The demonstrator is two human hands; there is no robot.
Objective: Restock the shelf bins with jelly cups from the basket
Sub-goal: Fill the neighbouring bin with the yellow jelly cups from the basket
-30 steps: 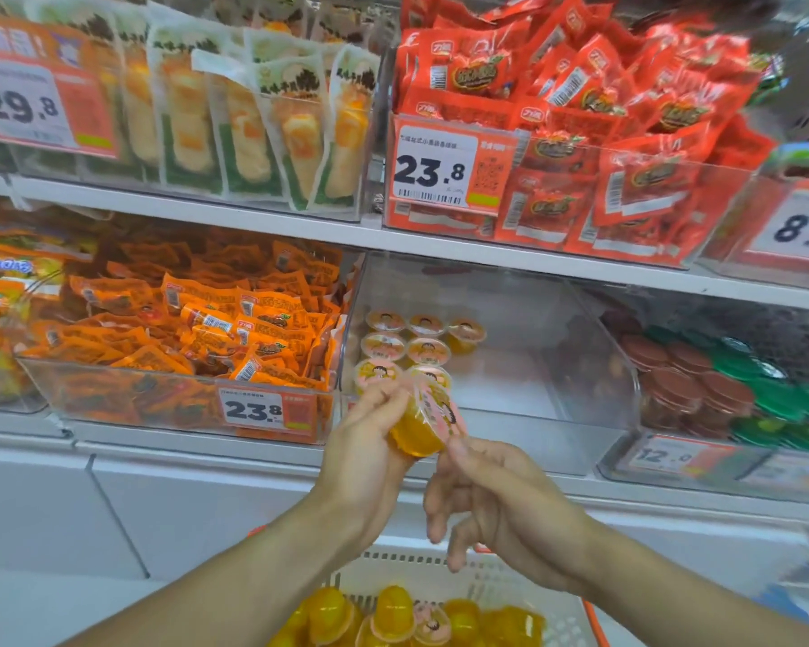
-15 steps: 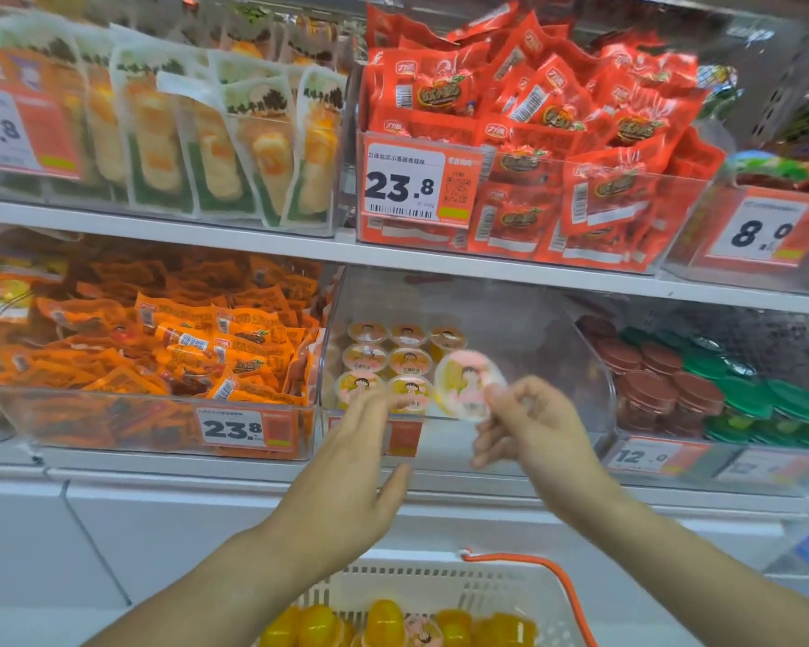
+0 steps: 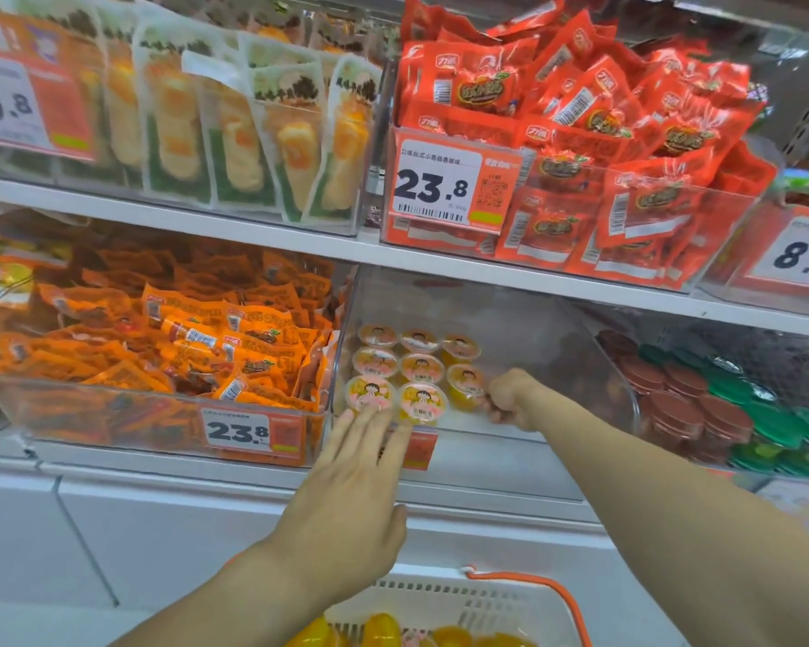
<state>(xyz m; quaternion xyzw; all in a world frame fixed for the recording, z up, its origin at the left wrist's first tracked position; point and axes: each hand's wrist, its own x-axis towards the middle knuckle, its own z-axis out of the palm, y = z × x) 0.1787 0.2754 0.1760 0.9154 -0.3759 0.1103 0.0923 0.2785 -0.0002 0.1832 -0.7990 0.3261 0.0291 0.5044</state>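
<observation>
Eight jelly cups (image 3: 421,400) in the bin (image 3: 556,347) — mostly bare, basket (image 3: 500,600) not empty. Right hand (image 3: 510,401) fingers curl beside the newest cup (image 3: 467,386) — can't tell if gripping; left hand (image 3: 356,478) flat open.

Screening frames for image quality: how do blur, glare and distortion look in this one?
Head view: the price tag is sharp, the far-left tag is smeared. Reflections haze the clear bin; lighting is even, no hard shadows. Wide-angle bends the shelf. Left hand and right hand are slightly soft.
</observation>
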